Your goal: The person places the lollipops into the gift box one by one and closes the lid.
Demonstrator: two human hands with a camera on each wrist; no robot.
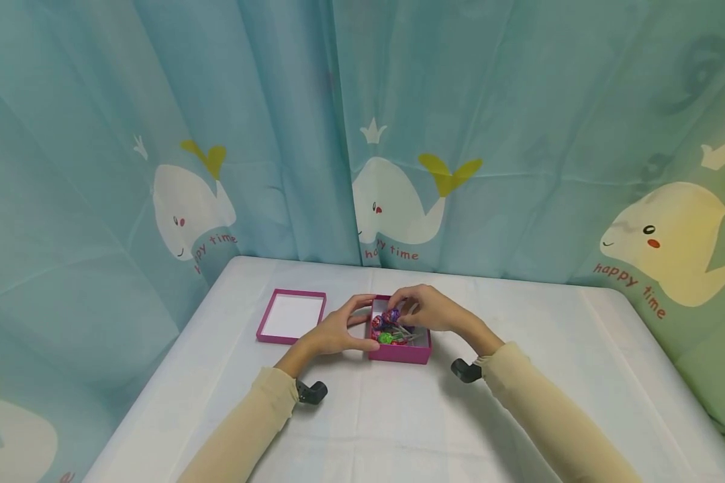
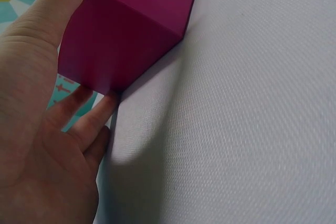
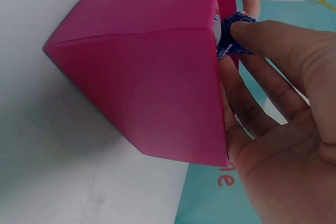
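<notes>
A magenta box (image 1: 399, 354) without its lid stands on the table, holding several wrapped lollipops (image 1: 386, 338) with white sticks. My left hand (image 1: 334, 331) grips the box from its left side, thumb at the front corner and fingers toward the back. Over the box's right rear part, my right hand (image 1: 430, 310) pinches a lollipop in a dark blue wrapper (image 3: 226, 41) between thumb and fingers. In the right wrist view, the box wall hides most of the contents. The left wrist view shows the left fingertips (image 2: 111, 99) against the box's lower edge.
The magenta-rimmed lid (image 1: 291, 339) lies inside up on the white table (image 1: 368, 416), left of the box. A blue-green curtain (image 1: 290, 134) with whale prints hangs behind and beside the table. Dark wrist mounts (image 1: 466, 371) project near both wrists.
</notes>
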